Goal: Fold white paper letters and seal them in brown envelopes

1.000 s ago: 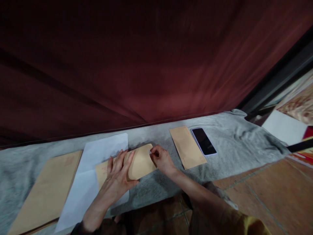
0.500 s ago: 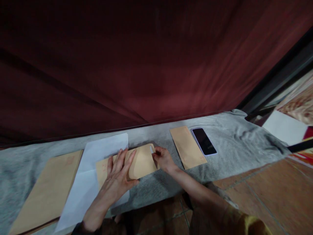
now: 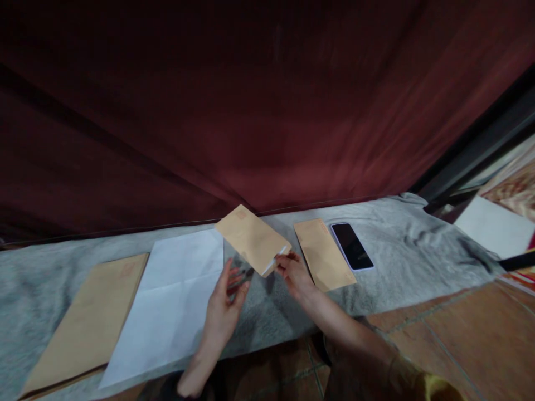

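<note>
A brown paper envelope is tilted up off the cloth, its far corner against the dark red curtain. My right hand pinches its near right end, where a white paper edge shows at the opening. Just below and left of the envelope, my left hand is apart from it, fingers spread and holding nothing. White paper sheets lie flat to the left of that hand. Right of my right hand rests a second brown envelope.
A stack of brown envelopes sits at the far left. A phone with a pale purple case lies beside the right envelope. Grey cloth covers the narrow surface, and the red curtain hangs behind it. Tiled floor shows at lower right.
My left hand has let go of the envelope and dropped lower, off the white sheets. The envelope has been lifted and turned in my right hand, its printed face now showing.
</note>
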A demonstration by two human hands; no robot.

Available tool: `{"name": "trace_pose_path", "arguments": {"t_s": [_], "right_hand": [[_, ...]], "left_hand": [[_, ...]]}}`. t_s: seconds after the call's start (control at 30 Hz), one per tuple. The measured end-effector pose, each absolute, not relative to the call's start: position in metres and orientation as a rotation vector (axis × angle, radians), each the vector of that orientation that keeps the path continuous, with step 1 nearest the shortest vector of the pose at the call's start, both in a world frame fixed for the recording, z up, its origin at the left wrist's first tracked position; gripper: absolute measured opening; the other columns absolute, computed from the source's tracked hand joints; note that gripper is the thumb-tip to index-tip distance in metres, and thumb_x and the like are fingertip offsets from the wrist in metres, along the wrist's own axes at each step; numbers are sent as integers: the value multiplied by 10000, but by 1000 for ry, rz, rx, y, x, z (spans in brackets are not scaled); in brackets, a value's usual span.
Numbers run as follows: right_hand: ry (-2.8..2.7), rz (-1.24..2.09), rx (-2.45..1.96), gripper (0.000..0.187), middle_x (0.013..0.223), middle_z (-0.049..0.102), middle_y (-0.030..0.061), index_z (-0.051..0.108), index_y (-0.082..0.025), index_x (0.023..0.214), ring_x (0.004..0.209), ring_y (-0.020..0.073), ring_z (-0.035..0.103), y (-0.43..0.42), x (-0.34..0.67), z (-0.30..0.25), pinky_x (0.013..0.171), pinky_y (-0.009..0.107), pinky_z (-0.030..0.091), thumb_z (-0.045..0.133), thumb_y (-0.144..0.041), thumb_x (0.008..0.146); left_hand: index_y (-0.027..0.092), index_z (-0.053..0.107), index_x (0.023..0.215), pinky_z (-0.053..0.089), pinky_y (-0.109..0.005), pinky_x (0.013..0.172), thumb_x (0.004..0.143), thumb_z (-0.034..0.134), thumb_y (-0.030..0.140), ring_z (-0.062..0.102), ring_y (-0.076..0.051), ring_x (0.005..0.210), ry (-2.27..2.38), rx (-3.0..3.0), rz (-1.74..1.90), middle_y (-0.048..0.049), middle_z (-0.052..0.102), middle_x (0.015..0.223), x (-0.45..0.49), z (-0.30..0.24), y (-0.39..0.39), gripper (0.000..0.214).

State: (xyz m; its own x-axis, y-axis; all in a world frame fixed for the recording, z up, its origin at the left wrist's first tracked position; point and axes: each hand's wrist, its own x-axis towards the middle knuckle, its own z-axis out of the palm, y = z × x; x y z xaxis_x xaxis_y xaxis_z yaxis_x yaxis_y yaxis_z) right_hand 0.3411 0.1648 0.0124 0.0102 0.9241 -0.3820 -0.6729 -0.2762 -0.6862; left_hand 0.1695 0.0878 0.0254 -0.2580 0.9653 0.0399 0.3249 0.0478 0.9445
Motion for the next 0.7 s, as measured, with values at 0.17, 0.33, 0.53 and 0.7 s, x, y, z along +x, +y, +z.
{"name": "trace_pose_path", "arguments": {"t_s": [0.17, 0.33, 0.53, 0.7], "right_hand": [[-318, 1616, -938, 274, 724, 715, -19, 652, -198, 743, 698, 147, 665, 150, 333, 10, 666, 251, 546, 822, -201, 528], [-405, 1679, -949, 279, 761, 717, -13, 637, -216, 741, 739, 165, 675, 136, 332, 7, 719, 284, 567, 840, -237, 551], [-564, 1769, -1045, 281, 771, 704, -9, 649, -221, 756, 754, 172, 673, 129, 342, 17, 730, 309, 584, 831, -283, 551], [-850, 1717, -1196, 363, 697, 647, -54, 601, -258, 845, 613, 151, 611, 135, 355, 12, 580, 271, 534, 826, -309, 565]], "left_hand": [[199, 206, 1588, 599, -436, 870, 733, 789, 483, 731, -244, 904, 1393, 844, 1220, -51, 722, 969, 195, 22, 88, 1073], [179, 204, 1590, 593, -363, 762, 636, 868, 420, 717, -240, 818, 1372, 703, 1247, -12, 724, 849, 198, 27, 94, 1187], [128, 154, 1601, 481, -290, 580, 613, 857, 335, 584, -175, 596, 1379, 800, 1208, 48, 659, 657, 186, 26, 100, 1230], [67, 131, 1599, 408, -252, 542, 599, 826, 300, 534, -141, 559, 1336, 875, 1068, 49, 646, 636, 169, 26, 105, 1240]]}}
